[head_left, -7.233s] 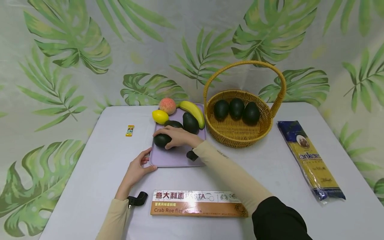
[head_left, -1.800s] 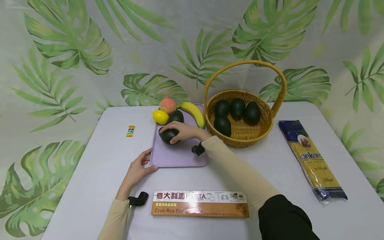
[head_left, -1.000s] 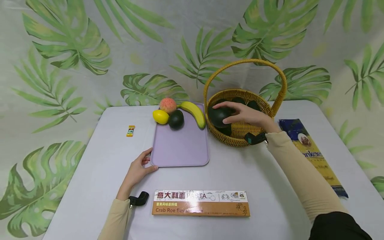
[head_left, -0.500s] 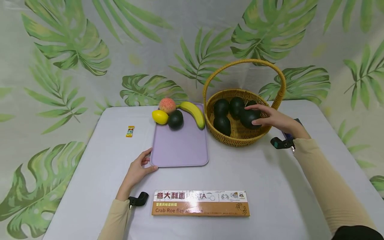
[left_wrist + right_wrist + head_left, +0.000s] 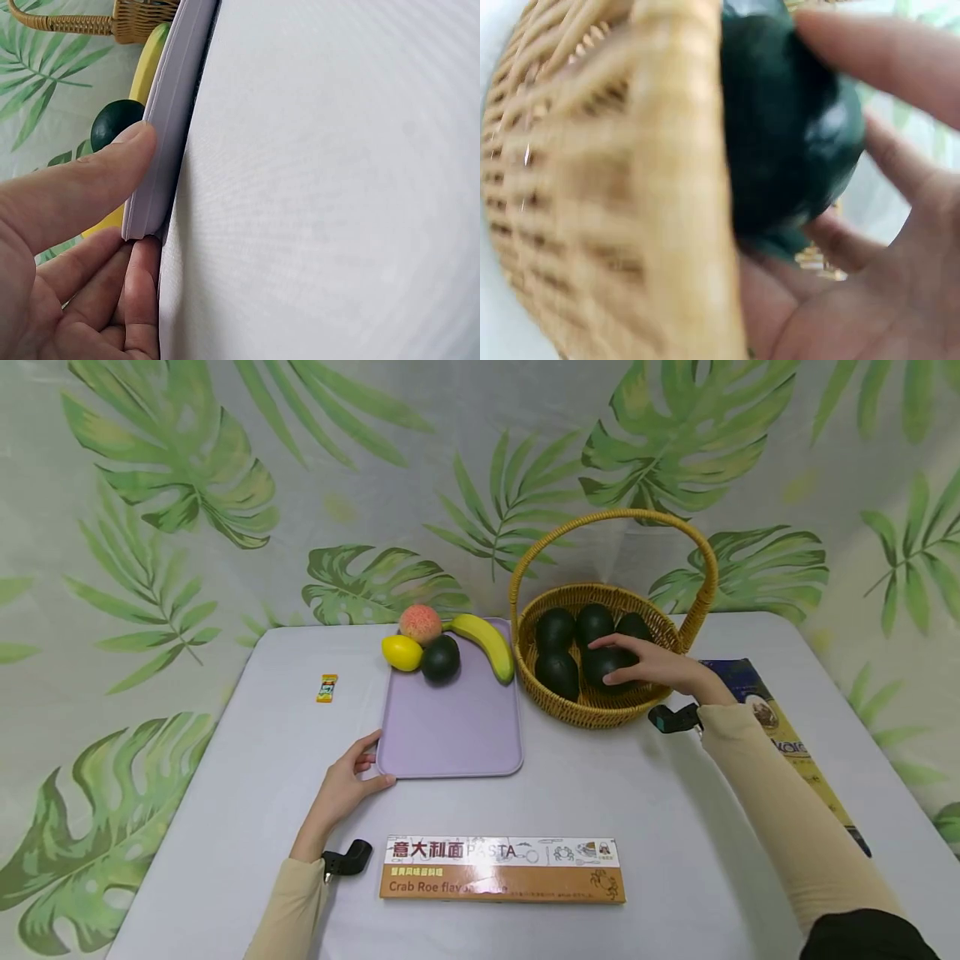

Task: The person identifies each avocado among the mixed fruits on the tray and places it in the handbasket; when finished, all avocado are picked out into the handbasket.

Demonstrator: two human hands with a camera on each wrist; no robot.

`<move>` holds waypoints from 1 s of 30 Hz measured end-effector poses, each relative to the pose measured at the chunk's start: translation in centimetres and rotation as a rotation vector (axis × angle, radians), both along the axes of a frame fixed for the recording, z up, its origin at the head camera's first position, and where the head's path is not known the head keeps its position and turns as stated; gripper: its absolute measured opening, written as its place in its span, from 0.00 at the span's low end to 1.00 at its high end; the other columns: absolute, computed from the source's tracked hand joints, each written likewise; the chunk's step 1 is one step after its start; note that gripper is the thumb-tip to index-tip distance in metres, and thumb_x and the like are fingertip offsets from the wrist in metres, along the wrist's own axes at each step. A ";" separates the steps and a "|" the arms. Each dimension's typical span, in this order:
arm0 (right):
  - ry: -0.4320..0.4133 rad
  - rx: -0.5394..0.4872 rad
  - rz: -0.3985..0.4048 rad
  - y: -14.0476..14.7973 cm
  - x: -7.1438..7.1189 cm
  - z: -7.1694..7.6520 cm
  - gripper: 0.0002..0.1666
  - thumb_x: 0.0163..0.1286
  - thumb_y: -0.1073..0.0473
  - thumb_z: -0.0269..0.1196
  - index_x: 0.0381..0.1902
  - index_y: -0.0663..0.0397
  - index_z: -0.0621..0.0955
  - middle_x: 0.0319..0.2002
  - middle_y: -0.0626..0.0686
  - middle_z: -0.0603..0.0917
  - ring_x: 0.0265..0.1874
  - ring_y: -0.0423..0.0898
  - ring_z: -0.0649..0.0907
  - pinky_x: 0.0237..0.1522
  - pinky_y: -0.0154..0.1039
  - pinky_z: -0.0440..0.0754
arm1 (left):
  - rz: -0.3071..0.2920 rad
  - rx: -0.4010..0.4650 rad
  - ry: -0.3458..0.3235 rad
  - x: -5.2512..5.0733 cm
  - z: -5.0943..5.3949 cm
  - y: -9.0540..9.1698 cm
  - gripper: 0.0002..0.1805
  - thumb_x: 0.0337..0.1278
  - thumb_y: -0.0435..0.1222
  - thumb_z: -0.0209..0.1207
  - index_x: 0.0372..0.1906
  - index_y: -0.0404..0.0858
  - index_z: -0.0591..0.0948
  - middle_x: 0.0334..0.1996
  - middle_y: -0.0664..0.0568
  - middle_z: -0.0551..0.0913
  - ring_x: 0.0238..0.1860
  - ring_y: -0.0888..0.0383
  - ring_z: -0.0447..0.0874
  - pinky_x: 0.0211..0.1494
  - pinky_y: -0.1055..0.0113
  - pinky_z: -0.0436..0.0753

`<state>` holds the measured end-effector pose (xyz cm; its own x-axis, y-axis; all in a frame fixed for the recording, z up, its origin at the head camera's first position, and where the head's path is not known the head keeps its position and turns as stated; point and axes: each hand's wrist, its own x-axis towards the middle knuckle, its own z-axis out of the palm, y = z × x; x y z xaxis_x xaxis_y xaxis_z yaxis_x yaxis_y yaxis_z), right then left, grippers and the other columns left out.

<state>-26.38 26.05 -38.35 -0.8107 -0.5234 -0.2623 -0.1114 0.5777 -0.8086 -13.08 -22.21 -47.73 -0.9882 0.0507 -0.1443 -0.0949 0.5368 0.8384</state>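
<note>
My right hand (image 5: 660, 667) holds a dark green avocado (image 5: 602, 668) inside the front of the wicker basket (image 5: 577, 714). In the right wrist view, the fingers and thumb curve round this avocado (image 5: 787, 127) just behind the blurred basket wall (image 5: 682, 187). Several other avocados lie in the basket around it. My left hand (image 5: 345, 789) grips the near left corner of the lilac tray (image 5: 450, 735). Its thumb (image 5: 135, 146) presses on the tray's side, with the other fingers bent at the corner. One avocado (image 5: 440, 660) sits on the tray.
A peach (image 5: 420, 624), a lemon (image 5: 402, 653) and a banana (image 5: 483, 643) lie at the tray's back. In front is a pasta box (image 5: 502, 870). A pasta packet (image 5: 787, 735) lies at right, partly under the right arm. A small sachet (image 5: 326, 688) lies at left.
Avocados have passed from tray to basket in my right hand. Over the last half second that hand shifted left and slightly forward within the basket, avocado still held. My left hand stayed put.
</note>
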 end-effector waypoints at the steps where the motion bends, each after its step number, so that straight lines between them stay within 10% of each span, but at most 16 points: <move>1: 0.006 0.011 0.007 -0.3 -0.1 -0.1 0.37 0.67 0.54 0.63 0.70 0.51 0.63 0.71 0.63 0.52 0.68 0.63 0.55 0.61 0.64 0.58 | -0.002 -0.001 0.001 0.0 0.0 0.0 0.42 0.50 0.35 0.70 0.71 0.38 0.64 0.53 0.38 0.75 0.51 0.46 0.70 0.56 0.53 0.67; 12: -0.003 0.054 0.032 -1.6 0.2 -0.8 0.38 0.68 0.56 0.61 0.71 0.56 0.59 0.71 0.67 0.51 0.69 0.65 0.52 0.63 0.65 0.53 | -0.002 0.005 0.015 0.1 -0.2 0.2 0.42 0.49 0.34 0.69 0.71 0.38 0.64 0.53 0.38 0.75 0.52 0.45 0.70 0.56 0.53 0.67; 30: 0.225 -0.045 -0.032 -1.5 0.9 0.6 0.31 0.72 0.58 0.58 0.69 0.60 0.64 0.66 0.65 0.64 0.60 0.66 0.69 0.57 0.61 0.67 | -0.002 -0.009 0.030 0.1 -0.6 0.1 0.42 0.49 0.33 0.69 0.70 0.38 0.64 0.53 0.38 0.76 0.52 0.45 0.71 0.57 0.53 0.68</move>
<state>-25.51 24.60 -37.79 -0.8622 -0.5040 -0.0500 -0.2741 0.5473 -0.7908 -12.94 -22.08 -48.38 -0.9921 0.0515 -0.1148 -0.0685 0.5447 0.8358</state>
